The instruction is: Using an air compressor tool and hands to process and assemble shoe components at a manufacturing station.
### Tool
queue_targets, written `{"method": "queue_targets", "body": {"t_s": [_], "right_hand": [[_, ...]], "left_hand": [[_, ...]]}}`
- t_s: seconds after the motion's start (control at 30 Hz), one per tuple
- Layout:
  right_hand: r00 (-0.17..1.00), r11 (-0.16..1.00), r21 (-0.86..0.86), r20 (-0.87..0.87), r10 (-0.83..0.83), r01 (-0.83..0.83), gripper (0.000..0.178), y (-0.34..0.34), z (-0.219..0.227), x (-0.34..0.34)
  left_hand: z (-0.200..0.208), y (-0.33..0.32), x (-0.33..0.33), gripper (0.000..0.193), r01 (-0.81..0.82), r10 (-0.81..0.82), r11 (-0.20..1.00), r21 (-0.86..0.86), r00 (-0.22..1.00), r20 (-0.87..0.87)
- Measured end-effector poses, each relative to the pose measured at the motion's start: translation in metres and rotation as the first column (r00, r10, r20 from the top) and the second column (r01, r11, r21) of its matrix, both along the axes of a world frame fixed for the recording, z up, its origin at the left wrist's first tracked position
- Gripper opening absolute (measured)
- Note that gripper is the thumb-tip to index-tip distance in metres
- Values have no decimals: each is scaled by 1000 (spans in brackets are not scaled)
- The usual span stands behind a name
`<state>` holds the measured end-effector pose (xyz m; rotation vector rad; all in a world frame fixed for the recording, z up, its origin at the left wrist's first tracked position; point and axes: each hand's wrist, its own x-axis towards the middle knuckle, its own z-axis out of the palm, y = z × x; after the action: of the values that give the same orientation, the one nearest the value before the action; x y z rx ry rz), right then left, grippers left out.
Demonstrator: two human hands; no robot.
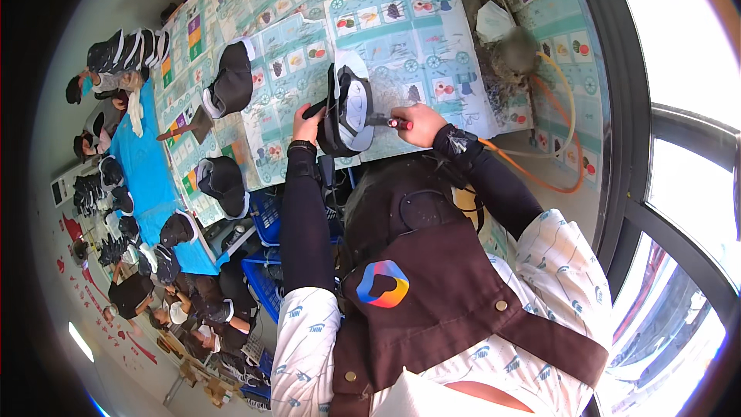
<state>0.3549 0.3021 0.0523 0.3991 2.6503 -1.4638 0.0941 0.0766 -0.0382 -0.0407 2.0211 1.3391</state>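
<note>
In the head view, I'm looking down at a person in a brown apron [432,286] at a paper-covered worktop [386,38]. The shoe [351,108] is at the near edge, between the two hands. The left hand [306,125] pinches a dark piece at its left side, seemingly part of the shoe; the fingers hide where they join. The right hand [421,125] is closed around a short tool [394,123] with red on its handle, whose dark end reaches the shoe's right side and looks to be touching it.

I'd judge the shoe light, soft and bendy in its black upper, firmer along the pale white-and-grey part, and neither fragile nor very slippery. The sound hold seems to be on the black side, a palm around the body, leaving the pale face bare.

Its long axis runs away from the person, nearly square to the worktop's near edge, with the pale face turned right, toward the tool. Which end is the toe, I can't tell.

To the left lie an upper black shoe [231,81], a lower black shoe [222,185] and, between them, a brown-handled tool [185,127]. An orange hose [532,179] loops off to the right.
</note>
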Motion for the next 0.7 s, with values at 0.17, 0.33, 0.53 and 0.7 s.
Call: {"method": "queue_targets", "body": {"t_s": [0.17,0.33,0.53,0.7], "right_hand": [[981,981,-27,-9,-195,195,21,1,2,8],[954,955,-9,-36,-298,298,21,2,-1,12],[996,995,37,15,-91,90,22,4,2,21],[969,969,15,-18,-246,246,22,5,6,23]], "left_hand": [[-5,-4,1,74,-28,27,998,48,999,18],[-12,-7,0,75,-11,10,998,70,1000,10],[-11,-7,1,75,-23,23,999,37,1000,-3],[-5,-8,5,75,-38,37,997,64,999,22]]}}
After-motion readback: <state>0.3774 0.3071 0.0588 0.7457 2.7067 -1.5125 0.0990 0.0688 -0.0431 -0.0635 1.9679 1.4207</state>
